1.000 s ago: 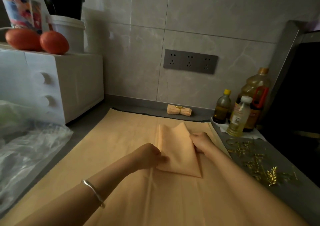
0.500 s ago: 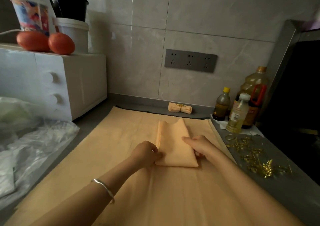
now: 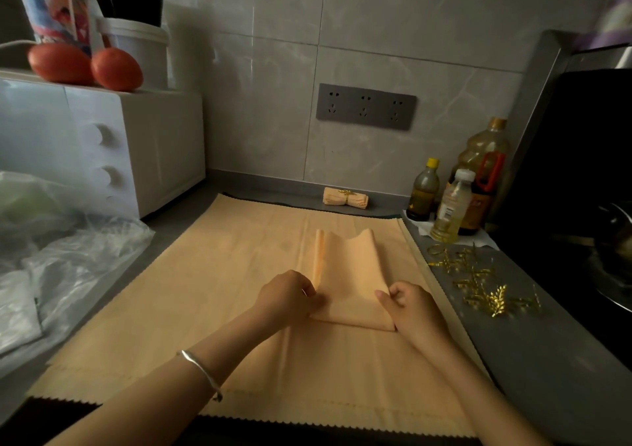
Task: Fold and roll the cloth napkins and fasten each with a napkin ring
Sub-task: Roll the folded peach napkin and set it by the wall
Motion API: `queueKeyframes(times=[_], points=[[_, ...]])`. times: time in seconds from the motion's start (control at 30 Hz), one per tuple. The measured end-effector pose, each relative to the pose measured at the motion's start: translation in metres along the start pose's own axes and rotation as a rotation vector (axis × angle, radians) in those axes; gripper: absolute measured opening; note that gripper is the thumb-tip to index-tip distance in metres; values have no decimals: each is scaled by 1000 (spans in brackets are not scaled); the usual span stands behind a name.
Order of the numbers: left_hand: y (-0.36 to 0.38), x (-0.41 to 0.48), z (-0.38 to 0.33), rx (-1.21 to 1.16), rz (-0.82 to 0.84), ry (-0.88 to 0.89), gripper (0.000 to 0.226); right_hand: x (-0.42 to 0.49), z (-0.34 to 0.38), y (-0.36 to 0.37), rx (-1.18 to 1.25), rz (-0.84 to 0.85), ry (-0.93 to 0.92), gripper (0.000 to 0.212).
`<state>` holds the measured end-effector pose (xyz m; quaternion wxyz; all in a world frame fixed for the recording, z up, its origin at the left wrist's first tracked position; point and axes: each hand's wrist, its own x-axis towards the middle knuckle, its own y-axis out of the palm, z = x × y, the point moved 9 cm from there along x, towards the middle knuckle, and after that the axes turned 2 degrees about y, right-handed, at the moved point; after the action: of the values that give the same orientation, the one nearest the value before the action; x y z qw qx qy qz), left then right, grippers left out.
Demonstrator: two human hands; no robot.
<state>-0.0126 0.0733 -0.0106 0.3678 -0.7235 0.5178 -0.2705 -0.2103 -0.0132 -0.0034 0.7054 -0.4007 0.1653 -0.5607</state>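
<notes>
A peach napkin (image 3: 347, 274), folded into a narrow strip, lies on a stack of flat peach napkins (image 3: 205, 308) that covers the counter. My left hand (image 3: 289, 297) pinches the strip's near left edge with curled fingers. At the near right corner my right hand (image 3: 408, 303) holds the strip, fingers curled. A rolled napkin (image 3: 345, 198) with a gold ring round it rests by the back wall. Several loose gold leaf-shaped napkin rings (image 3: 478, 281) lie on the grey counter to the right.
A white oven (image 3: 102, 148) with tomatoes and tubs on top stands at the left, plastic bags (image 3: 51, 257) in front of it. Oil bottles (image 3: 455, 202) stand at the back right. A dark stove area (image 3: 581, 206) borders the right side.
The triangular napkin has been folded into a narrow strip. Both hands have slid toward me, down to its near corners.
</notes>
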Motion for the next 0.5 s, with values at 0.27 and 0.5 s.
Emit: queueKeyframes(times=[0.27, 0.5], points=[[-6, -23, -17, 90, -141, 124, 14, -5, 11, -1, -237, -82, -22, 30], [-4, -26, -17, 106, -145, 92, 14, -7, 16, -3, -271, -89, -9, 18]])
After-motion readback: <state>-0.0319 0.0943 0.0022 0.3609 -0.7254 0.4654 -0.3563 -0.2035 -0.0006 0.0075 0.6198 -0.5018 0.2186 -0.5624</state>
